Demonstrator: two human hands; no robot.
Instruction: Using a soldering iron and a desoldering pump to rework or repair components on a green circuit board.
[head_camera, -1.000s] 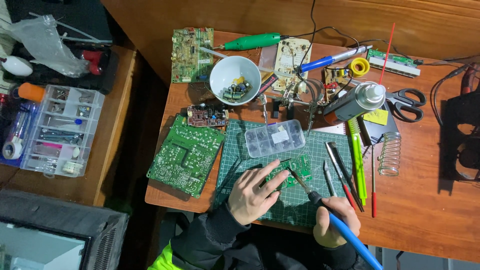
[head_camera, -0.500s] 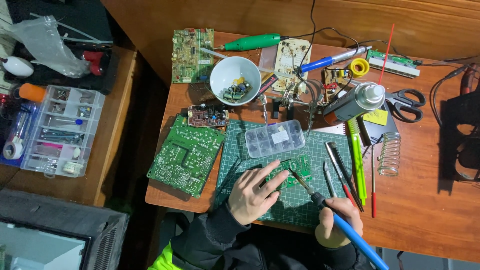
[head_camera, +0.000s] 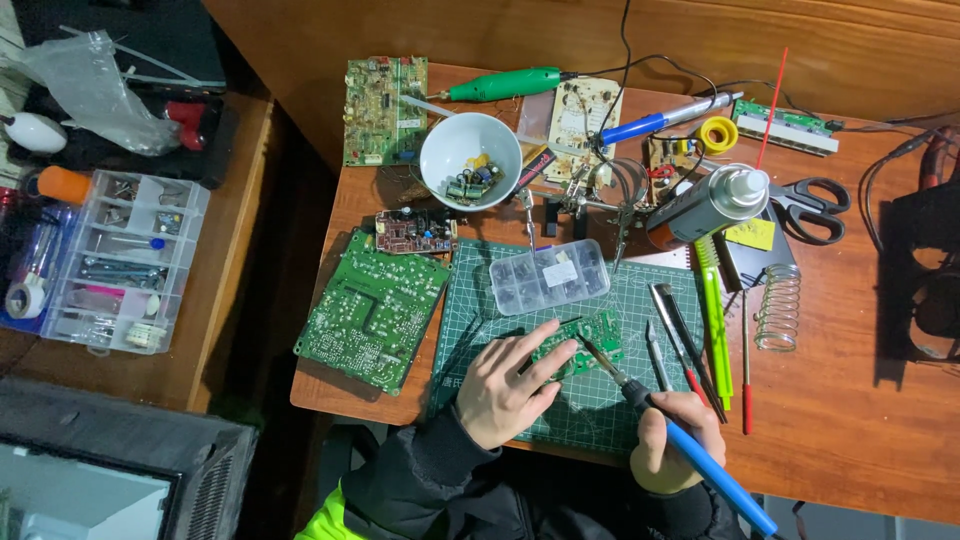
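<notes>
Soldering is underway: my left hand (head_camera: 505, 390) presses flat on the small green circuit board (head_camera: 585, 345) on the cutting mat (head_camera: 600, 300), while my right hand (head_camera: 678, 440) grips the blue soldering iron (head_camera: 690, 455), tip touching the board. Larger boards beside the mat wait untouched.

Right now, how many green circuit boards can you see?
3. A big green board lies left of the cutting mat, a small one sits under the left hand, another lies at the back beside the white bowl. More may be hidden.
</notes>
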